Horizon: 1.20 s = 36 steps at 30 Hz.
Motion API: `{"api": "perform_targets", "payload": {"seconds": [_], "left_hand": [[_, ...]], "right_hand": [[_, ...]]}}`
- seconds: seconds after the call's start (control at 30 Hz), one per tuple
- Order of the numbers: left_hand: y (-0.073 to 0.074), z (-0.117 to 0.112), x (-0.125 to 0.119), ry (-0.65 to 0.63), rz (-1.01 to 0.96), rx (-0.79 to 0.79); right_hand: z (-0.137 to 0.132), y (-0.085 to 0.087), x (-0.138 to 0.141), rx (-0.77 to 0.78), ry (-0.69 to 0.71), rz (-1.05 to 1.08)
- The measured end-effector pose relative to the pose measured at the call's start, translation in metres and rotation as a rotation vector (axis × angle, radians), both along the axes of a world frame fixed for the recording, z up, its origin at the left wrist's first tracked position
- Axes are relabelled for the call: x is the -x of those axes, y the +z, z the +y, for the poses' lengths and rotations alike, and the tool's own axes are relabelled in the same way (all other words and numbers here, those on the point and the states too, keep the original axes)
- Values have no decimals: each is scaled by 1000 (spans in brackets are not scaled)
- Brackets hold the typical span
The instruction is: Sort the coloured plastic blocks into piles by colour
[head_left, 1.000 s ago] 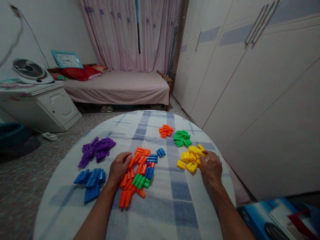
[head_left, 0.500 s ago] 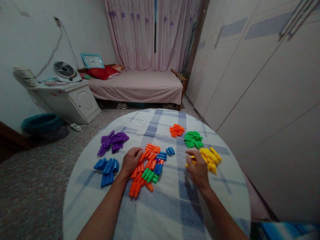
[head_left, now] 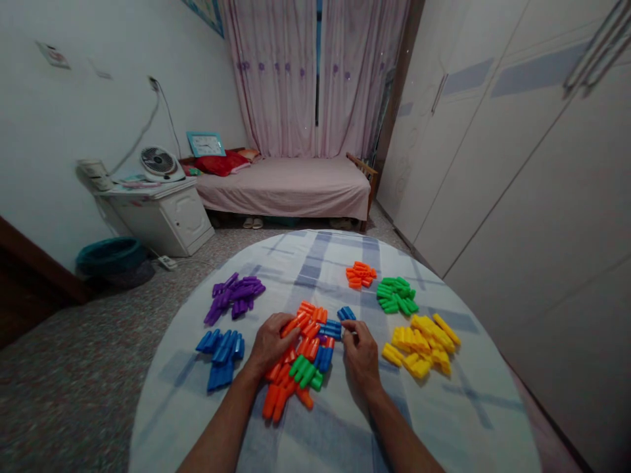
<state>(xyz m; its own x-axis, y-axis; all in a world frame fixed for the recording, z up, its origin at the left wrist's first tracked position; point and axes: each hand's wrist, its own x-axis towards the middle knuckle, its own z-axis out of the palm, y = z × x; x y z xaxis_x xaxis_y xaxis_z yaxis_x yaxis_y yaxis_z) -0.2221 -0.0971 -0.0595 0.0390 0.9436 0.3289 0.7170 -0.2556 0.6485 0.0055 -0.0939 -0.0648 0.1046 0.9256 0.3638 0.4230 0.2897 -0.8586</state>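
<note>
Pink curtains and a bed close off the room beyond your round, check-clothed counter. Your left hand lies curled over the orange pieces on the near-left side of the mixed pile at the counter's middle; you cannot tell whether it grips any. Your right hand sits at the pile's right edge, fingertips touching the blue pieces, grip unclear. Sorted heaps ring the pile: purple and blue to the left, orange, green and yellow to the right.
</note>
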Motion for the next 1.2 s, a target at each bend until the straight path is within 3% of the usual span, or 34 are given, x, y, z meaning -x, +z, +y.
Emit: {"api": "perform_targets", "payload": {"seconds": [0.53, 0.77, 1.03, 1.2], "left_hand": [[2, -1, -2, 20, -51, -6], [9, -5, -6, 16, -31, -93], [48, -5, -54, -104, 150, -72], [49, 26, -96, -217, 371, 19]], "right_hand": [[3, 1, -1, 44, 74, -8], [10, -3, -10, 179, -104, 231], [11, 0, -10, 233, -187, 457], [10, 0, -13, 230, -177, 457]]}}
